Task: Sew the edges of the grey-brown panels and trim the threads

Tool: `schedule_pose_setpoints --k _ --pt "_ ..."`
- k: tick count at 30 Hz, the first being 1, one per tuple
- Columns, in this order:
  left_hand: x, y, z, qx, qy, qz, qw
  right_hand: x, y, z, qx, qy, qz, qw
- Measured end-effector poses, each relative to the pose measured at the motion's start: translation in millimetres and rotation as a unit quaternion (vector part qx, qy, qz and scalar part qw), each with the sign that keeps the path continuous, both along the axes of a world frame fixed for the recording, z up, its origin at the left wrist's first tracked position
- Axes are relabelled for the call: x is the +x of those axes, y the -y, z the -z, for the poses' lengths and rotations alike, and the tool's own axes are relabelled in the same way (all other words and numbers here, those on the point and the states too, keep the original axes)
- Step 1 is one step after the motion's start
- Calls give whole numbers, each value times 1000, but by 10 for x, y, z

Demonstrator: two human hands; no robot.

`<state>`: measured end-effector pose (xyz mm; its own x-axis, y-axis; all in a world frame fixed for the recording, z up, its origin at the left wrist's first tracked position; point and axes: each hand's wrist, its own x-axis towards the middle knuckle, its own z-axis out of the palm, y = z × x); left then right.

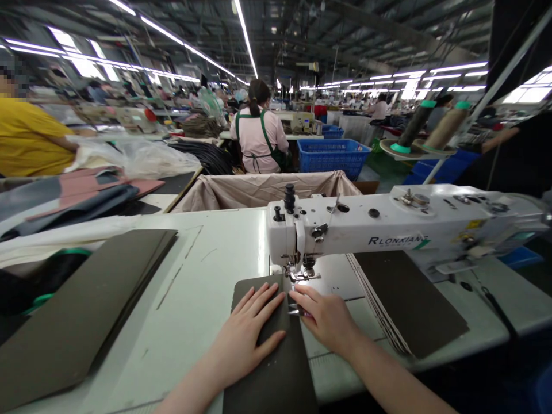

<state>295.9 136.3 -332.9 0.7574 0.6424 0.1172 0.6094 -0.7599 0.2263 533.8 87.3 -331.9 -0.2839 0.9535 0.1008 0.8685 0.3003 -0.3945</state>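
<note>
My left hand point(254, 330) lies flat with fingers spread on a dark olive fabric panel point(276, 374). The panel's far edge lies just in front of the needle and presser foot point(302, 277) of a white sewing machine point(345, 224). Beside the panel's right edge, my right hand point(325, 316) is closed around small thread snips point(294, 310). Their metal tips point left over the panel's edge, while the handle is mostly hidden under the fingers. The right fingertips are close to the presser foot.
Stacked dark panels lie right, under the machine arm point(409, 299), and left on the table point(99, 299). A cloth-lined bin point(259, 190) stands behind the table. Thread cones point(414, 126) rise at right. A seated person point(261, 135) and a blue basket point(332, 155) are beyond.
</note>
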Motion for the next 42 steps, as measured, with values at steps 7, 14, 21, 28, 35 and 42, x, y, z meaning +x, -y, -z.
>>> schedule_pose_setpoints --k 7,14,21,28,35,42 --pt "7 -14 -46 0 2 11 1000 -1 -17 21 1 14 1 1000" --pt "0 -40 -54 -3 2 17 1000 -6 -13 37 4 20 5 1000" --pt "-10 -54 -69 -5 12 25 1000 -8 -12 42 6 13 3 1000" --pt "-22 -96 -43 -3 36 24 999 3 -14 34 11 12 2 1000" --pt "-40 -117 -38 -9 22 25 999 -7 -3 43 21 10 2 1000" --pt "-44 -100 -80 -10 24 16 1000 -6 -5 57 20 -1 2 1000"
